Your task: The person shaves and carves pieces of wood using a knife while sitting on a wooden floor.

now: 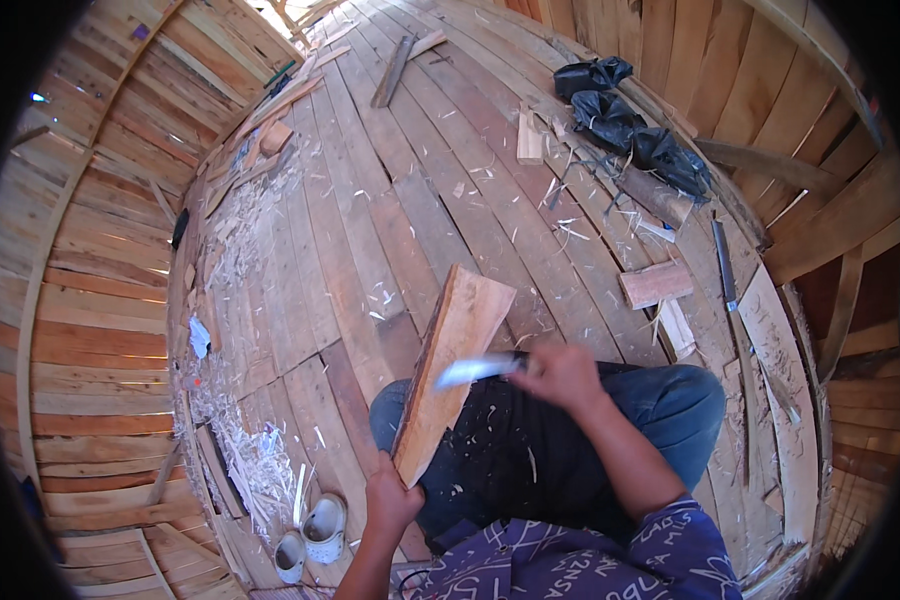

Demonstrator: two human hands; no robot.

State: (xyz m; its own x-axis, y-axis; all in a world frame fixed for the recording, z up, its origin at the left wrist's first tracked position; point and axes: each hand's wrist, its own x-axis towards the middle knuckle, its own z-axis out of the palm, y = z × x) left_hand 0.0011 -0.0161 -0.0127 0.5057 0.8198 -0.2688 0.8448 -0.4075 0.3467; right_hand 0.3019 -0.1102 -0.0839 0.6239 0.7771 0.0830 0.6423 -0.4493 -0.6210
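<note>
Rough, matt wooden board (448, 370); shiny metal blade (475, 370); bare plank floor (390, 200); glossy black plastic bags (625, 125) at one o'clock.

A plank floor (370, 200) carries everything. Pale shavings (240, 250) spread thick along its left side, running down to a pair of white clogs (310, 535) near the lower edge. Short offcuts (270, 135) lie at the upper left, a long batten (392, 72) at the top, a small board (529, 135) beside black bags (620, 125) at the upper right. A reddish block (656, 284) sits right of centre, a long blade (723, 265) just beyond it
</note>
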